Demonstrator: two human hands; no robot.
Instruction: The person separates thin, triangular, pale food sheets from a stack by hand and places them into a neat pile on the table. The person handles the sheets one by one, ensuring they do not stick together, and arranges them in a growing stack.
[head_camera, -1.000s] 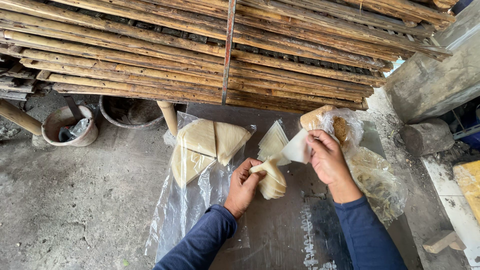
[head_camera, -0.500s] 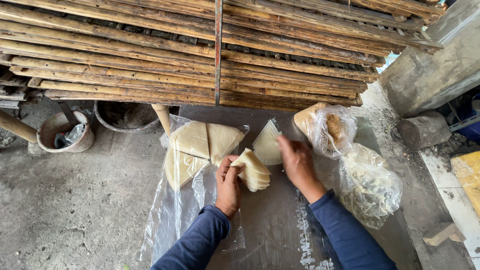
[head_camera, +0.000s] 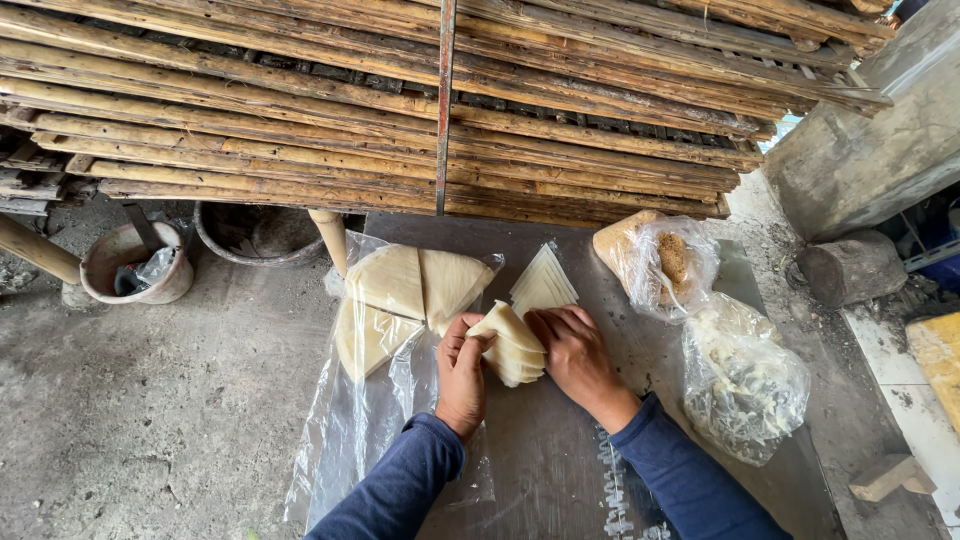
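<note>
Held the folded wrapper (head_camera: 512, 345) snug between left hand (head_camera: 462, 375) and right hand (head_camera: 575, 355), both closed on it (over the grey table (head_camera: 560, 450), just below the stack of cut sheets (head_camera: 543, 280)). Best pressed softly, edges kept lined up, no tearing.

Matt, pale dough-like wrappers (head_camera: 512, 345); glossy clear plastic sheet (head_camera: 365, 440); smooth grey metal table (head_camera: 560, 450); rough bamboo poles (head_camera: 300, 110).

Daylight falls on a grey concrete floor (head_camera: 120, 420), stacked bamboo poles (head_camera: 400, 110) and a concrete wall (head_camera: 860, 140).
</note>
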